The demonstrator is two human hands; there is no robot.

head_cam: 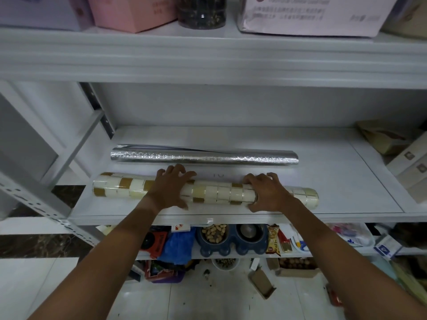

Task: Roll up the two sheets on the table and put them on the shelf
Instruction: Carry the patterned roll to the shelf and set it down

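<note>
Two rolled sheets lie side by side on the middle board of a white shelf. The silver foil roll is at the back. The roll with a beige and brown tile pattern lies nearer the front edge. My left hand arches over this roll left of its middle, fingers spread over the far side and thumb on the near side. My right hand grips it further right, fingers curled over the top and thumb at the front. Both ends of the roll stick out past my hands.
Cardboard boxes stand at the right end of the same board. The board above carries a pink box, a dark jar and a white box. The lower board holds a blue double bowl and snack packets.
</note>
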